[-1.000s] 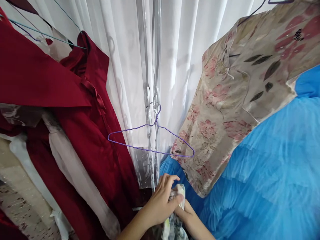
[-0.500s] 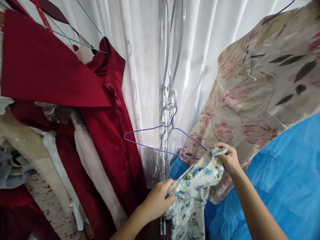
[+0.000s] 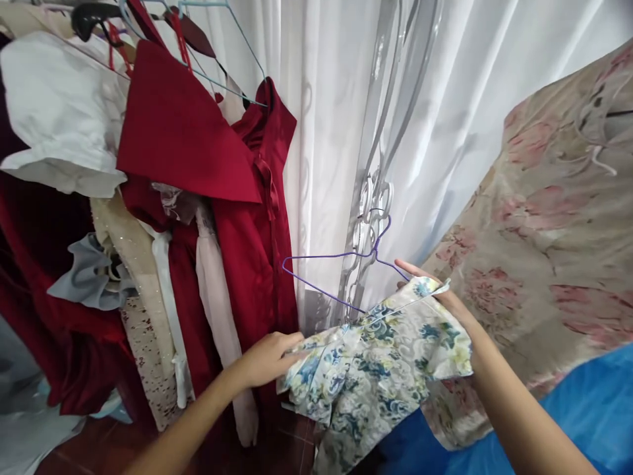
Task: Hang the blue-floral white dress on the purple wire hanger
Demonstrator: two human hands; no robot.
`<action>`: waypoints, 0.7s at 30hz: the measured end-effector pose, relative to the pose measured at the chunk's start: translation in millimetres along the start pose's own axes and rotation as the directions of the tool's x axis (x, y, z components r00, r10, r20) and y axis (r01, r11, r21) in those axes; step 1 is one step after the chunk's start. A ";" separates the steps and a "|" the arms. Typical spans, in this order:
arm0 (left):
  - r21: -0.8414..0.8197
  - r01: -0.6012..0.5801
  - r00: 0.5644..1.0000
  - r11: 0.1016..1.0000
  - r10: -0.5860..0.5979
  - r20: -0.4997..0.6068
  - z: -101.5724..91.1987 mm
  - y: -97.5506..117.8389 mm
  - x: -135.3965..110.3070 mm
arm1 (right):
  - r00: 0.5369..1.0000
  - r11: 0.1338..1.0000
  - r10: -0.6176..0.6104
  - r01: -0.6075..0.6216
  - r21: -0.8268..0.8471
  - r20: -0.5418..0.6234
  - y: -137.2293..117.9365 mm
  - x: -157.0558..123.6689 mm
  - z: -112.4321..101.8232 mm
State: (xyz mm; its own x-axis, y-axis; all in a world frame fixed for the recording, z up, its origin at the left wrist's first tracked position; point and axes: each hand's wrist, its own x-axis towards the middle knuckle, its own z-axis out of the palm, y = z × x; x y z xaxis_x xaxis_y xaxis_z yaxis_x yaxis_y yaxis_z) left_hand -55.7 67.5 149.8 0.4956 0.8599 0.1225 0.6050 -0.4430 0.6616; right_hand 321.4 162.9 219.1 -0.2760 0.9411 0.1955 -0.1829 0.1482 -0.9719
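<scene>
A white garment with a blue, green and yellow floral print (image 3: 380,356), perhaps a dress, spreads between my hands. My left hand (image 3: 274,359) is closed on its left shoulder, thumb and fingers pinching the cloth. At the other shoulder my right hand (image 3: 448,297) grips the fabric, partly hidden behind it; one finger points out along the hanger wire. The purple wire hanger (image 3: 326,256) hangs from a hook on the white metal stand (image 3: 368,224). Its left arm is bare, while its right end disappears behind or inside the garment near my right hand.
Dark red dresses (image 3: 247,244) hang close on the left, beside a white puffed sleeve (image 3: 64,112) and a grey ruffled piece (image 3: 96,274). White curtain (image 3: 326,132) forms the back. A beige floral dress (image 3: 519,251) and blue tulle (image 3: 588,409) hang on the right.
The view has turned left. The floral garment is now spread wider, its right shoulder up over the hanger's right end. My right hand has moved up against the wire; my left hand stays on the cloth.
</scene>
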 end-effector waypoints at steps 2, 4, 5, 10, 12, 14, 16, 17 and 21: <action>0.250 -0.022 0.999 0.968 0.033 -0.037 -25.1 -23.0 0.2 | 0.996 0.989 0.085 -0.086 0.116 0.010 -5.9 -2.6 -4.3; 0.406 -0.010 0.980 0.914 0.089 -0.176 -56.2 -41.9 8.7 | 0.988 0.980 0.154 -0.152 0.131 -0.005 -11.2 -4.5 -5.9; 0.443 0.001 0.964 0.896 0.117 -0.238 -72.4 -48.3 16.6 | 0.984 0.979 0.177 -0.174 0.108 -0.023 -13.6 -5.3 -5.3; 0.286 -0.076 0.854 0.955 0.211 -0.476 -127.7 -38.2 87.8 | 0.955 0.958 0.287 -0.286 0.024 -0.069 -25.4 -8.7 9.3; 0.117 -0.187 0.829 0.975 0.221 -0.514 -129.9 -18.7 119.6 | 0.954 0.958 0.287 -0.286 0.024 -0.080 -29.1 -10.3 16.4; -0.006 -0.252 0.858 0.968 0.221 -0.464 -124.5 1.8 143.0 | 0.953 0.957 0.289 -0.287 0.038 -0.089 -29.2 -13.5 20.3; -0.020 -0.238 0.887 0.971 0.208 -0.411 -117.7 16.5 154.2 | 0.954 0.960 0.280 -0.277 0.042 -0.107 -23.5 -20.9 19.5; 0.007 -0.208 0.891 0.978 0.192 -0.412 -115.3 20.1 155.4 | 0.954 0.963 0.270 -0.267 0.037 -0.130 -18.3 -26.8 17.5; 0.091 -0.062 0.898 0.994 0.095 -0.430 -114.4 15.0 144.8 | 0.931 0.964 0.258 -0.267 0.000 -0.257 8.4 -61.7 7.8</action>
State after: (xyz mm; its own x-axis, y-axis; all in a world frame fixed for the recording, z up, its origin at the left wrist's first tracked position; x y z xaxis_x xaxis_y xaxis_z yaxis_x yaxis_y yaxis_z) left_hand -46.2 214.4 262.1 0.2342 0.8389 0.4913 0.6275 -0.5164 0.5827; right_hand 329.5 103.7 200.0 -0.0622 0.9928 -0.1025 -0.1027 -0.1085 -0.9888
